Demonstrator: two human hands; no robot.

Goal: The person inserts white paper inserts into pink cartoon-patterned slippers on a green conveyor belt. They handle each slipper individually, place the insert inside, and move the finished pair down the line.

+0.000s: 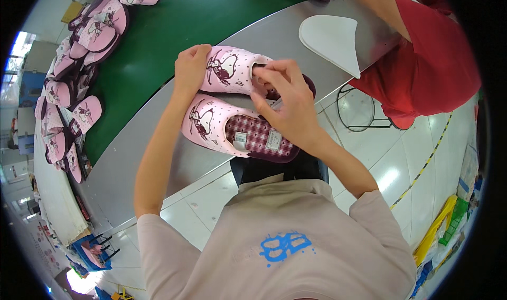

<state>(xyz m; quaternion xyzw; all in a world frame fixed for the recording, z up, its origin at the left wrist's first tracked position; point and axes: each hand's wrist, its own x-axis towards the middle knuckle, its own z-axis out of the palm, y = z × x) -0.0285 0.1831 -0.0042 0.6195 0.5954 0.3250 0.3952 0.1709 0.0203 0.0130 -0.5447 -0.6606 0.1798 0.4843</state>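
Observation:
Two pink slippers with a dark cartoon print and dotted uppers lie side by side, toes to the left, on the metal edge of the table. My left hand (191, 70) is closed round the toe of the far slipper (232, 74); its fingertips are partly hidden. At that slipper's opening, my right hand (290, 102) has bent fingers reaching inside and a thumb near the rim, gripping there. Nearer to me, the other slipper (207, 124) shows a maroon checked insole (256, 133) with a white tag and a pale label on it.
A green conveyor belt (174, 20) runs beyond the metal edge (132, 168). Several pink slippers (97, 36) are piled on the left. A white curved sheet (331, 38) lies at the right, near a person in red (422, 62). A stool (364, 125) stands below.

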